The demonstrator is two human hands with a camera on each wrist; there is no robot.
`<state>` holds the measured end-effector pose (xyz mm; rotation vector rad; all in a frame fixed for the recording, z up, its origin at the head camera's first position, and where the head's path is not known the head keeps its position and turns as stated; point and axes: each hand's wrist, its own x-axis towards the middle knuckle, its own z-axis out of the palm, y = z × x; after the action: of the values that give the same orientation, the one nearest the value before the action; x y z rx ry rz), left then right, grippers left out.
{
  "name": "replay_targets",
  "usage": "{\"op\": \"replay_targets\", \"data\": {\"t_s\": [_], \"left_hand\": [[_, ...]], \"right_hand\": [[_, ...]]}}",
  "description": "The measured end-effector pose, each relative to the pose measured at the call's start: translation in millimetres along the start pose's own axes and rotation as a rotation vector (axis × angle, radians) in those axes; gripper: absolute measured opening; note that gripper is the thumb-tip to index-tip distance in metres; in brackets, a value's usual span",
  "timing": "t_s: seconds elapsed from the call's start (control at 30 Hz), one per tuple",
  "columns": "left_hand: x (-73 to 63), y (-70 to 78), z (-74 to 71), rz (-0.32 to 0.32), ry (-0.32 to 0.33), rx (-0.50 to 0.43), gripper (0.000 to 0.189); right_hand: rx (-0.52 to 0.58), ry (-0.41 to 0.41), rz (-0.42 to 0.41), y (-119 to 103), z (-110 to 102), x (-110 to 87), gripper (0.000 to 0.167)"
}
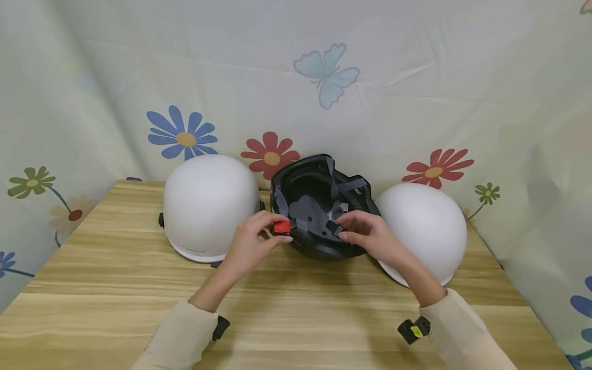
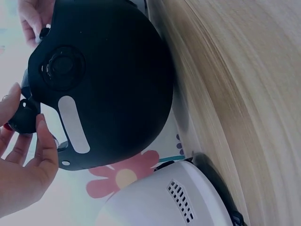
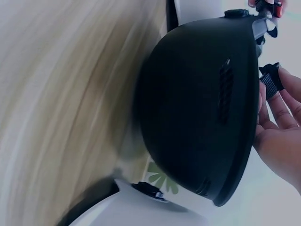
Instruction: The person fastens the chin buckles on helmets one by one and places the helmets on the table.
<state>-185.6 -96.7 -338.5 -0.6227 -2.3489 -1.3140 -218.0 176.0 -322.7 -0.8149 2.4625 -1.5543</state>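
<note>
A black helmet (image 1: 319,249) lies upside down on the table, its dark padded inside and grey straps (image 1: 350,185) facing up. At its left rim my left hand (image 1: 252,239) pinches a black strap buckle with a red part (image 1: 281,227) between thumb and fingers. The same buckle (image 2: 24,117) shows mostly black in the left wrist view. My right hand (image 1: 370,234) pinches the other black buckle end (image 3: 272,81) over the right side of the opening, with webbing attached. The two buckle ends are apart.
A white helmet (image 1: 210,205) stands dome up to the left of the black one, and another white helmet (image 1: 423,231) to the right. All sit on a wood-grain table (image 1: 296,318) before a flowered cloth backdrop (image 1: 259,77).
</note>
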Motion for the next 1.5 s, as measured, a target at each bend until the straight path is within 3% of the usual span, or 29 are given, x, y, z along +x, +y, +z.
{"op": "replay_targets", "data": {"t_s": [0.23, 0.53, 0.9, 1.2, 1.5], "left_hand": [[-0.1, 3.3, 2.0, 0.032, -0.003, 0.0, 0.034], [-0.5, 9.5, 5.4, 0.031, -0.055, -0.026, 0.035], [2.7, 12.1, 7.3, 0.104, -0.095, -0.014, 0.031], [5.7, 14.8, 6.8, 0.079, -0.102, 0.006, 0.033], [5.7, 16.1, 7.6, 0.055, -0.117, -0.042, 0.032]], "right_hand": [[0.09, -0.037, -0.036, -12, 1, 0.6, 0.024], [0.033, -0.022, -0.018, -20, 5, -0.2, 0.031], [0.071, -0.025, -0.065, -27, 8, 0.7, 0.028], [0.095, -0.047, -0.098, -31, 9, 1.7, 0.028], [0.102, -0.117, -0.164, -34, 11, 2.2, 0.026]]}}
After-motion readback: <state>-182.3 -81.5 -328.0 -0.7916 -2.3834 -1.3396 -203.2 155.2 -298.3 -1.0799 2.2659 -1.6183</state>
